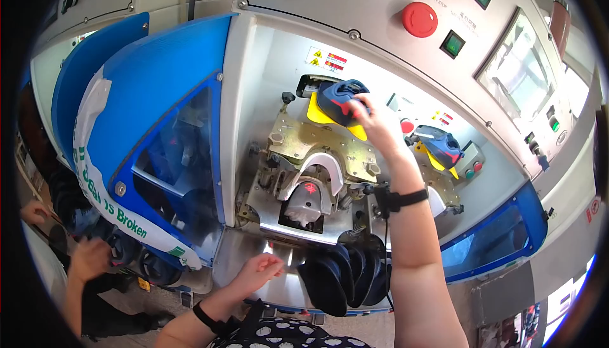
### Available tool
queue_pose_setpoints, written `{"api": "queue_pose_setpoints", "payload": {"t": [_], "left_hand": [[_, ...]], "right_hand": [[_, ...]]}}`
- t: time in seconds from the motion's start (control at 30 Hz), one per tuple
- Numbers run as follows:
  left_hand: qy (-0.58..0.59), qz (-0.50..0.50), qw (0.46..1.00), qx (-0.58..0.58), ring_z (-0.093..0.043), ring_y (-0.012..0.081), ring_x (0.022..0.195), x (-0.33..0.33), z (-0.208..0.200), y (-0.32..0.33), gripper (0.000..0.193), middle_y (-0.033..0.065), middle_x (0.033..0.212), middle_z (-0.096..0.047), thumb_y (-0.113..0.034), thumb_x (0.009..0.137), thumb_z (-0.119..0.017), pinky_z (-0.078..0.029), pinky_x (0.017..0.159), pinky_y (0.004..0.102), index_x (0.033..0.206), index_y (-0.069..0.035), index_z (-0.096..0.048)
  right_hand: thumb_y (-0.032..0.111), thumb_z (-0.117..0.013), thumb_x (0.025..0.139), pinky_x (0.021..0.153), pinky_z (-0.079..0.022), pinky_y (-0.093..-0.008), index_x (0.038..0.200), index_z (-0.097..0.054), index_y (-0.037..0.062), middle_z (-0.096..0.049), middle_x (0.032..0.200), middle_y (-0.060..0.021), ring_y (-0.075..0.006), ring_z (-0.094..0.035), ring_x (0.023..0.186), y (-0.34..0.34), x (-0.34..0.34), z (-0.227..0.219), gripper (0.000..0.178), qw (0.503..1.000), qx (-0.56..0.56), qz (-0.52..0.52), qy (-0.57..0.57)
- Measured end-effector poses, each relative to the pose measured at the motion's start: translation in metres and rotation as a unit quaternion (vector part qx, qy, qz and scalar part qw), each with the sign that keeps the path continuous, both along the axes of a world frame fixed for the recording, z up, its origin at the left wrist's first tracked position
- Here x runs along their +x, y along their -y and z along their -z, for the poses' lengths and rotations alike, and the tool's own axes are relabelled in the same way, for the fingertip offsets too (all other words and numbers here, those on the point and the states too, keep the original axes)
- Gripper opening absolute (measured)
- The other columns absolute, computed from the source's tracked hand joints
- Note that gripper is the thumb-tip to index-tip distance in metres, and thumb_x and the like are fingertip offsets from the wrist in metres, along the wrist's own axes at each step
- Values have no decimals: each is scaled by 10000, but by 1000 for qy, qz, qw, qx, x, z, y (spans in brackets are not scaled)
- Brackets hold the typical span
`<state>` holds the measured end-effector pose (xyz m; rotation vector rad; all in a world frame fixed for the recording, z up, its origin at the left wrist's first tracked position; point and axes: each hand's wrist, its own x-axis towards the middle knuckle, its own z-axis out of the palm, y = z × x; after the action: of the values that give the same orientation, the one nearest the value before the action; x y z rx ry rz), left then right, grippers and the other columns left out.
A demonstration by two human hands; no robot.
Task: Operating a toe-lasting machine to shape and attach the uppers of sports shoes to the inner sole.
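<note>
Head view of a moulding station. The right hand (374, 119) reaches to a navy shoe upper (339, 97) with red trim, seated over a yellow curved plate (319, 112). Below stands a metal heel mould (306, 207). The left hand (260, 272), fingers curled, is near stacked black curved pieces (330, 281) at the steel table (238, 253). Far left: a co-worker's hand (89, 259).

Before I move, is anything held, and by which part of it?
The right grip is at the right end of the left blue shoe upper; hold or mere touch can't be told. The left grip shows nothing held.
</note>
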<state>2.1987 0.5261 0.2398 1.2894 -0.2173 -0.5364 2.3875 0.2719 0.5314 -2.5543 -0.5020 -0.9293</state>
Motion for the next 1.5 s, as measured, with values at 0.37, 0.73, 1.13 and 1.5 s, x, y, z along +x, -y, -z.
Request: {"api": "queue_pose_setpoints", "payload": {"t": [0.37,0.73,1.13,1.5], "left_hand": [[-110,111,975,-160,-643,253,1023,0,-57,-4,397,132,1179,-589,-288,1001,-465,-527,858,360,1293,-22,-423],[-239,45,941,-235,-642,232,970,22,-45,27,385,80,1114,-608,-383,981,-483,-541,848,427,1223,-84,-490],[-250,-52,945,-203,-661,175,829,39,-53,40,395,64,943,-630,-458,935,-548,-573,703,333,1085,-93,-570],[-264,-68,940,-204,-655,166,832,36,-57,52,387,48,929,-635,-467,938,-536,-561,726,328,1072,-107,-578]], "right_hand": [[191,-755,735,520,-450,-352,841,-570,79,-551,732,-80,-273,-579,592,-75,-196,143,241,998,-51,26,28],[239,-727,774,494,-454,-339,858,-588,80,-533,747,-79,-257,-583,590,-78,-207,180,227,996,4,43,-78],[252,-686,800,474,-455,-349,792,-527,77,-515,725,-86,-270,-583,561,-85,-182,178,238,991,-2,99,-94],[238,-687,792,488,-461,-365,797,-527,73,-520,723,-89,-286,-589,578,-72,-178,169,230,992,-5,75,-99]]}}
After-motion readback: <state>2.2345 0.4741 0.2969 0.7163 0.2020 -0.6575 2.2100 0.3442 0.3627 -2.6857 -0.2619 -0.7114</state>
